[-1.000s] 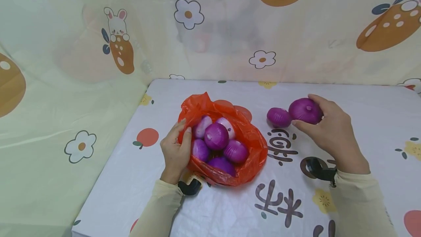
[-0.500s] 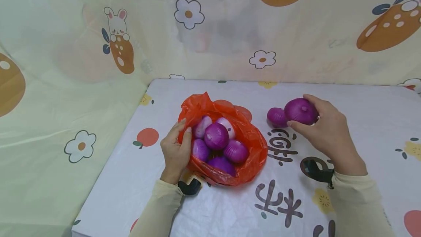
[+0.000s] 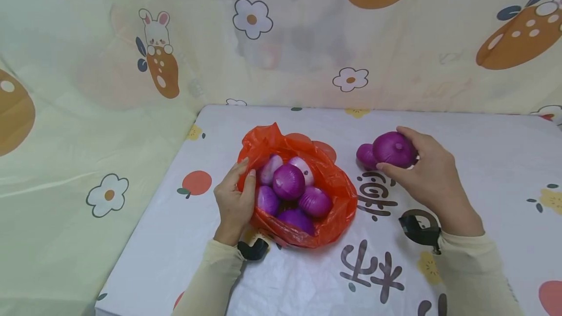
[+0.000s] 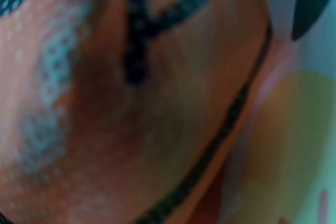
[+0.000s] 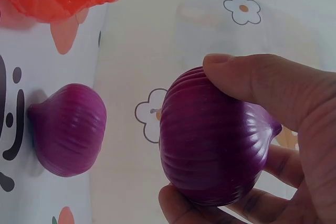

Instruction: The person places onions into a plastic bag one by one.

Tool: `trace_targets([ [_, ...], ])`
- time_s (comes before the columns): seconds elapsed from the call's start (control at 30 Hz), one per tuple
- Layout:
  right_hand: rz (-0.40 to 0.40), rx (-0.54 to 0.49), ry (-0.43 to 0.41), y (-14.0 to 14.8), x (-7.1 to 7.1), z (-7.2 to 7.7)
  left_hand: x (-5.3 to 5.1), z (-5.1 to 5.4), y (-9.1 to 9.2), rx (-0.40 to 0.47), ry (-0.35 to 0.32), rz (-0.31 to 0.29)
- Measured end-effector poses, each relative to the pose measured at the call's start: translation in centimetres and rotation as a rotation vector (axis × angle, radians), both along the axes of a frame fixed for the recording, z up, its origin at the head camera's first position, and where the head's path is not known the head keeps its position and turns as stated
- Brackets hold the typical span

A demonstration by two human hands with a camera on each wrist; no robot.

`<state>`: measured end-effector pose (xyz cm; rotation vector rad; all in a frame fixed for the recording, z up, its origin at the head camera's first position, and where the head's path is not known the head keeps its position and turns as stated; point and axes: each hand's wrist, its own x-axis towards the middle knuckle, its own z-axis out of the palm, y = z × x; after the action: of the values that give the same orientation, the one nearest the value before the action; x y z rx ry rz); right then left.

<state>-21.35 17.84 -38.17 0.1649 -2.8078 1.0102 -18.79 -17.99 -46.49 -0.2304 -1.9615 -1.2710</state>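
In the head view, my right hand (image 3: 434, 179) holds a large purple onion (image 3: 394, 150) between thumb and fingers. The right wrist view has this onion above the table, apart from a smaller purple onion (image 5: 71, 129) that lies on the cloth to its left. My left hand (image 3: 234, 196) grips the left rim of a red plastic bag (image 3: 340, 204), which stands with its mouth wide. Several purple onions sit inside, one onion (image 3: 289, 182) on top of the others. A blurred close-up of red plastic with dark print fills most of the left wrist view.
A white patterned cloth (image 3: 491, 160) covers the table, with dark lettering and fruit prints. Cream printed sheets hang behind the table (image 3: 298, 62) and along its left side (image 3: 57, 160).
My right hand has moved a little left with the large onion, which now covers more of the smaller onion in the head view. The left hand and the bag have stayed put.
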Motion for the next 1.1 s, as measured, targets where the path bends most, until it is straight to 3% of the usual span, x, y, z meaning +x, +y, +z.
trace_targets([
  [0.47,0.023,-0.041,0.029,-0.9,0.5,0.5,-0.3,-0.2,-0.1,0.006,-0.004,-0.011],
  [0.7,0.058,-0.028,0.089,-1.3,0.6,0.5,-0.4,0.0,0.0,0.001,-0.005,-0.007],
  [1.1,0.114,-0.041,0.109,-2.5,1.2,0.6,-0.2,-0.4,-0.1,0.006,-0.009,-0.003],
])
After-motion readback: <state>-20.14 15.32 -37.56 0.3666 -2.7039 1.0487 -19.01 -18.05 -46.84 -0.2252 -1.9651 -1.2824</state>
